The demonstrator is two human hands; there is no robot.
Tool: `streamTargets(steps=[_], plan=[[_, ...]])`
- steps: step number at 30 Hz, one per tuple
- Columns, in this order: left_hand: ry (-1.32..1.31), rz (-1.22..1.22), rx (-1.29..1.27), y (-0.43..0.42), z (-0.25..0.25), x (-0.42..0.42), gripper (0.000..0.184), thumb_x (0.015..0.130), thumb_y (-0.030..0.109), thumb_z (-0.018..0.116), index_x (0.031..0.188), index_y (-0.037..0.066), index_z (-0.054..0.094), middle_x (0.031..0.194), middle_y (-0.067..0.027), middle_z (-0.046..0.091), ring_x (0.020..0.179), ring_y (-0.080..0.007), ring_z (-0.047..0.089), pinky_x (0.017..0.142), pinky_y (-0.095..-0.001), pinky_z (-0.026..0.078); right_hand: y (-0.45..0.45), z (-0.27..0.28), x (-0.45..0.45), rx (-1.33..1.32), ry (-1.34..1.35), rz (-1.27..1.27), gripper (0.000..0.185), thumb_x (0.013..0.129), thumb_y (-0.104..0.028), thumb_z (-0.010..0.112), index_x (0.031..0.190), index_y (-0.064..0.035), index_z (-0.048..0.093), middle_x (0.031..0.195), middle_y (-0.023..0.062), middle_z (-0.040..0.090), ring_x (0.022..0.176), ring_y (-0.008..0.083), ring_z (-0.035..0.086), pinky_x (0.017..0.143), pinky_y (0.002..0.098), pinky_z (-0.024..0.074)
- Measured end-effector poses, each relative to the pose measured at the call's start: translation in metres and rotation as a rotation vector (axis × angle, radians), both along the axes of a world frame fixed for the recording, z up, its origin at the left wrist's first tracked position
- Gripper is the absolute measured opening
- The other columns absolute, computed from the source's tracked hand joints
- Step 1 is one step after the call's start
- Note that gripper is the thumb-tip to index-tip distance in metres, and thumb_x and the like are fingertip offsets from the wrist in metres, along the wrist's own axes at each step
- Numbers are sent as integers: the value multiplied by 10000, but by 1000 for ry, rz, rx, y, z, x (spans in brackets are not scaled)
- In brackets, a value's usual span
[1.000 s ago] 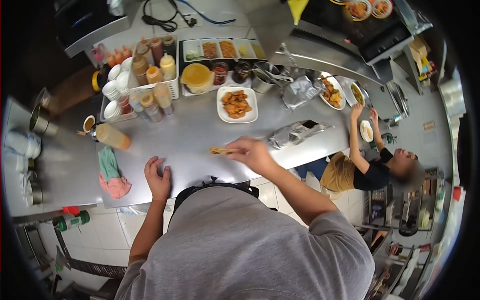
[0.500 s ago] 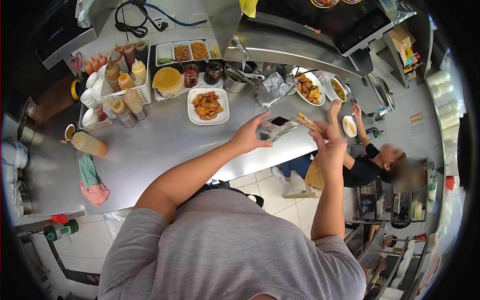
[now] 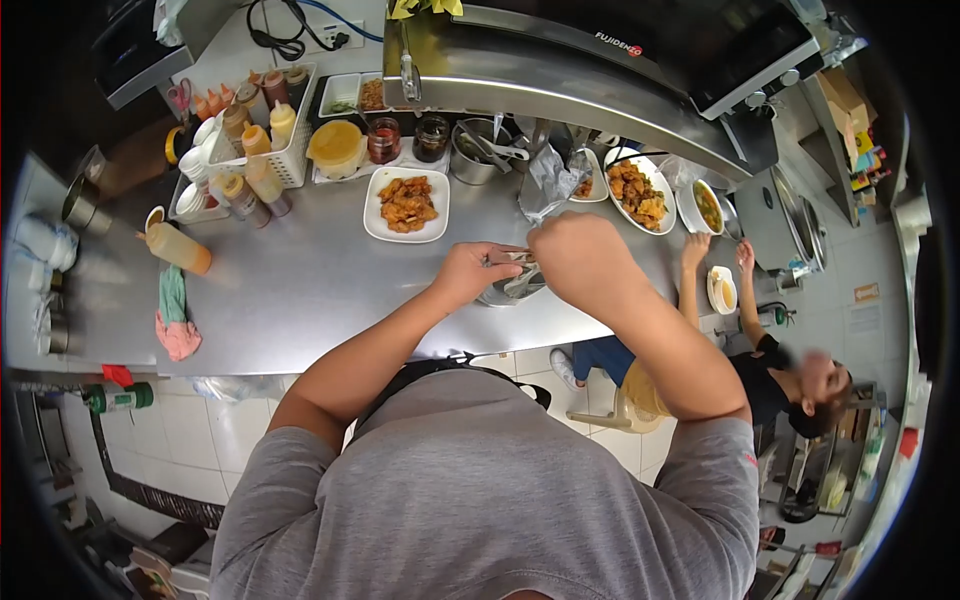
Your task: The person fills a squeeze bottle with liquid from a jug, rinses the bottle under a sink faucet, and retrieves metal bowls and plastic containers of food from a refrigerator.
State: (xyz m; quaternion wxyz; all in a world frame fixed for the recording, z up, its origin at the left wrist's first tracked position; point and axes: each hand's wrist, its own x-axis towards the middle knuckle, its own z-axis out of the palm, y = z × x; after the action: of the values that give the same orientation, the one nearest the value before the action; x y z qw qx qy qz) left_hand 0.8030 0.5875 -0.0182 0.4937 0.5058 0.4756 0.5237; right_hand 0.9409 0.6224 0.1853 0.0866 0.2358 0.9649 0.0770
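Observation:
My left hand is closed, with its thumb and fingers pinching the edge of a shiny, crumpled packet above the counter. Its contents are too small to tell. Against it, from the other side, is my right hand, curled into a fist with its knuckles up; whatever its fingers hold is hidden. Beyond the hands sits a square white plate of glazed fried chicken pieces. Crumpled aluminum foil lies just behind my right hand.
Sauce bottles fill a white basket at the back left. Lidded tub, jars and a metal pot line the back. A platter of food and soup bowl stand right, near a co-worker's hands. A microwave overhangs.
My hands have come together over the counter. My right hand, which held up a small brownish strip, has moved left and turned knuckles up. The view has shifted slightly.

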Motion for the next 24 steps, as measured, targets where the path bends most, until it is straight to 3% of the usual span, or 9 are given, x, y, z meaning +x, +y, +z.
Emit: streamTargets(steps=[2,6,11,13,16,17,18,20,24], plan=[[-83,-7,-11,-2,-6,0,303,797,170,801,1049,23,718,1202,-126,682,1033,-156,638,924,-308,484,2,10,-6,-102,-211,-88,214,724,-71,671,936,-42,673,953,142,676,950,299,645,750,406,532],[212,385,100,-52,-9,-41,614,782,252,822,1318,71,581,1359,-133,575,1262,-227,525,1072,-358,390,10,28,29,-199,490,-9,705,698,-182,826,1340,-79,556,1205,173,634,1023,307,621,875,392,510],[960,1155,16,-178,-65,-225,520,817,199,738,1290,49,585,1350,-196,556,1292,-383,473,1092,-439,361,35,4,113,-399,739,-364,639,744,-137,806,1336,-84,571,1128,73,669,877,182,592,778,314,493],[1209,1418,-270,-231,-71,-298,568,815,209,737,1325,47,547,1386,-213,516,1329,-392,423,1119,-447,321,48,-20,144,-472,749,-483,619,754,-101,793,1333,-73,576,1116,65,667,849,147,583,738,288,490],[1424,1442,-547,-292,-106,-355,640,834,276,716,1385,53,478,1466,-202,428,1369,-398,365,1138,-480,281,54,-53,168,-548,746,-555,574,781,-76,768,1323,-46,581,1095,90,666,811,138,587,695,279,491],[1061,1120,-840,-311,-116,-378,700,852,350,679,1438,69,416,1528,-174,340,1381,-390,349,1147,-509,255,48,-59,165,-567,752,-531,574,781,-76,768,1323,-46,581,1095,90,666,811,138,587,695,279,491],[1666,1092,-737,-328,-174,-386,681,872,351,646,1431,42,410,1471,-171,405,1339,-391,390,1103,-528,309,43,-60,164,-583,715,-560,563,794,-71,749,1328,-42,575,1094,81,659,816,126,583,707,270,484],[1242,1340,-861,-289,-105,-324,646,887,282,627,1421,-3,402,1344,-203,504,1261,-391,458,1031,-510,388,39,-60,167,-595,674,-593,552,806,-66,730,1333,-39,569,1094,72,653,821,114,579,720,261,477],[1107,1224,-724,-279,-136,-322,381,892,232,593,1162,-35,558,1125,-215,599,1078,-398,570,904,-456,473,43,-67,186,-599,651,-624,517,809,-63,734,1303,-25,589,1041,79,669,808,123,587,713,273,484]])
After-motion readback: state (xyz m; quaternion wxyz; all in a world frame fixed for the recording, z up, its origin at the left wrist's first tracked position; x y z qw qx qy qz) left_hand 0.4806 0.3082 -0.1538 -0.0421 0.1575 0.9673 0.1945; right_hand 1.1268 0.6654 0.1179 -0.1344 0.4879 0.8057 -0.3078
